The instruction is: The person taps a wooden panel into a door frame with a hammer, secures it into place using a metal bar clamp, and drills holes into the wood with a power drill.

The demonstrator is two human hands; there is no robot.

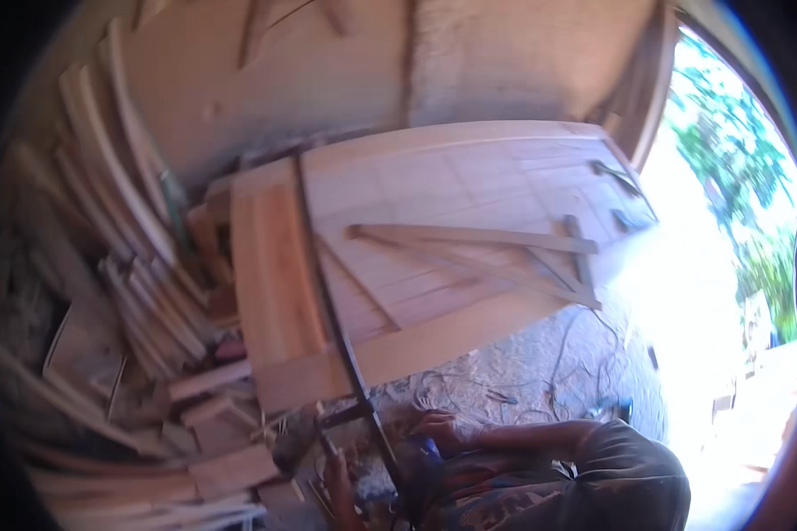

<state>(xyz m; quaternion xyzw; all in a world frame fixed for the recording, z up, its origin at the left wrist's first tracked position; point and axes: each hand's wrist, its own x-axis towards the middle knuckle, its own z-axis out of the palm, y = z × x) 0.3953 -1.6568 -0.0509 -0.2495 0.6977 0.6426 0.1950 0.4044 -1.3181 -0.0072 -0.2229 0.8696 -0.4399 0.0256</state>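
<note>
Long bar [328, 305] across left part of panel [425, 181]. Wooden strips [469, 235] on panel, right of bar. Planks [137, 133] left; doorway [704, 265] right.

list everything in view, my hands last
wooden panel: one, pale and reddish-brown, centre
bar clamp: one, dark, across panel's left part
triangular frame: one, brown, on panel
thin strip: one, brown, below frame's left end
small items: two, dark, panel's right end
boards: many, brown, far left
offcuts: several, pale, lower left
cable: at least one, dark, on floor
wall: one, tan, top
foliage: uncounted, green, right
left grip: one, bare, near clamp's lower end
right grip: one, bare, right of clamp
</note>
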